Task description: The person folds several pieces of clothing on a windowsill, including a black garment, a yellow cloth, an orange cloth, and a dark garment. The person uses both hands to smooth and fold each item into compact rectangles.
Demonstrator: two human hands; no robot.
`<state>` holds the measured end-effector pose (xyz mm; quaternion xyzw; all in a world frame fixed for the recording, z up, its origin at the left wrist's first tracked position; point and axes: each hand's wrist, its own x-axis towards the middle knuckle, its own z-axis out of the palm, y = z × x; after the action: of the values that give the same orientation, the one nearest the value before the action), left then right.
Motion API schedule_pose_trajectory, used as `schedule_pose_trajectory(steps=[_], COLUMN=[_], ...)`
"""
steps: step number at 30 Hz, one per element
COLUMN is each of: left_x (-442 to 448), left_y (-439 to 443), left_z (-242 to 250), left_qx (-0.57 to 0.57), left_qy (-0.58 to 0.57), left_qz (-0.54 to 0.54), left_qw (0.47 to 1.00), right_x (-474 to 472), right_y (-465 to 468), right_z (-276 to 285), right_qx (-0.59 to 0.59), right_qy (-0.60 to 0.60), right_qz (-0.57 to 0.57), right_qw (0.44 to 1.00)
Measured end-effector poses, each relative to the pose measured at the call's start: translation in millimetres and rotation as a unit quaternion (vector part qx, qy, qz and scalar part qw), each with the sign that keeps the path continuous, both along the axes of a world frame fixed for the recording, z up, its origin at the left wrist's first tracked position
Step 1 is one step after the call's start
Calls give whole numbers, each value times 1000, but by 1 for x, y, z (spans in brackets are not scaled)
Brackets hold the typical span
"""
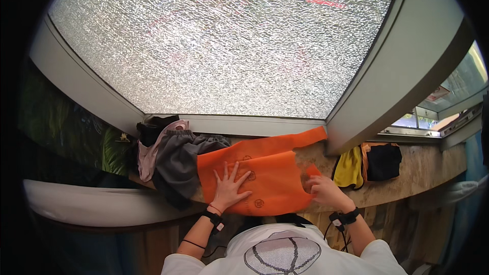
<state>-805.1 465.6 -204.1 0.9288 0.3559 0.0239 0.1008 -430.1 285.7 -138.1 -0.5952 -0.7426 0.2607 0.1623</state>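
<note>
A flat orange fabric bag (267,183) with dark printed marks lies on the wooden ledge in front of me. One long orange strip of it reaches up and right to the window frame. My left hand (231,189) presses flat on the bag with its fingers spread. At the bag's right edge, beside a curved cut-out, my right hand (328,193) pinches a bent orange strip. That hand partly hides the strip. Gray shorts (177,156) lie against the bag's left side, over a pink garment (147,162) and a black one.
To the right, a yellow garment (348,170) and a folded black garment (384,162) sit on the wooden ledge (420,164). A textured glass window (229,53) rises behind, with a thick gray frame post (397,72) on its right. A rounded white edge (114,206) runs at left.
</note>
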Motion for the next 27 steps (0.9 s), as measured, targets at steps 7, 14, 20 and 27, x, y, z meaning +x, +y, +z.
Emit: schedule_pose_trajectory(steps=[7, 14, 20, 27], left_x=[13, 27, 17, -111], left_y=[14, 86, 86, 17], left_z=[6, -22, 16, 40], left_qx=[-99, 12, -41, 11], left_qy=[-235, -63, -153, 93], left_qz=[-9, -115, -191, -360], left_qw=[967, 991, 969, 928], right_x=[-9, -22, -56, -58], right_y=[-49, -92, -76, -58], right_z=[61, 34, 40, 35], right_qx=[-298, -357, -294, -276], right_qy=[221, 291, 438, 534], right_qz=[-160, -188, -314, -330], right_qw=[915, 867, 789, 728])
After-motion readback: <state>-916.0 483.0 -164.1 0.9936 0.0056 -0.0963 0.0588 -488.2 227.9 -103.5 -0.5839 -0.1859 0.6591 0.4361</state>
